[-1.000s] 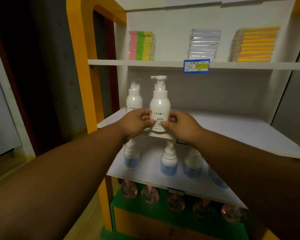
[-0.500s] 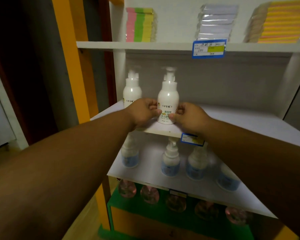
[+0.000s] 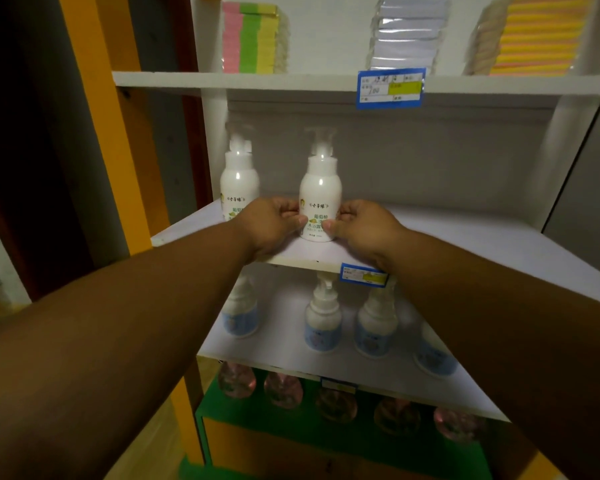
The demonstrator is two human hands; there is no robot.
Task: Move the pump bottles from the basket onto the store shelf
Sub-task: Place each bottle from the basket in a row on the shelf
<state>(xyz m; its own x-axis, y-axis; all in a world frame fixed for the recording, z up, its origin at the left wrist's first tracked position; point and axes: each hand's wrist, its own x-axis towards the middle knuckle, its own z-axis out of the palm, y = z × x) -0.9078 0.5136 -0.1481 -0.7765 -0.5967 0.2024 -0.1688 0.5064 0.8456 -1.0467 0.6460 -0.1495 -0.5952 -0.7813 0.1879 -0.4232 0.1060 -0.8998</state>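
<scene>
Head view: white pump bottle (image 3: 320, 202) stood upright on middle shelf (image 3: 465, 244), near front edge, gripped at lower body by both hands. Left hand (image 3: 271, 225) fingers curled round left side; right hand (image 3: 361, 225) fingers curled round right side, thumbs pressed on label. Second pump bottle (image 3: 239, 181) seen beside, to left. Blue-labelled bottles (image 3: 321, 323) seen on shelf below.

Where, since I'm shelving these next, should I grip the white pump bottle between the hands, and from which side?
I'd grip the pump bottle round its wide lower body from the front, as the left hand and right hand do. It stands upright on the shelf; its pump head is narrow, and a second bottle stands on its left.
</scene>
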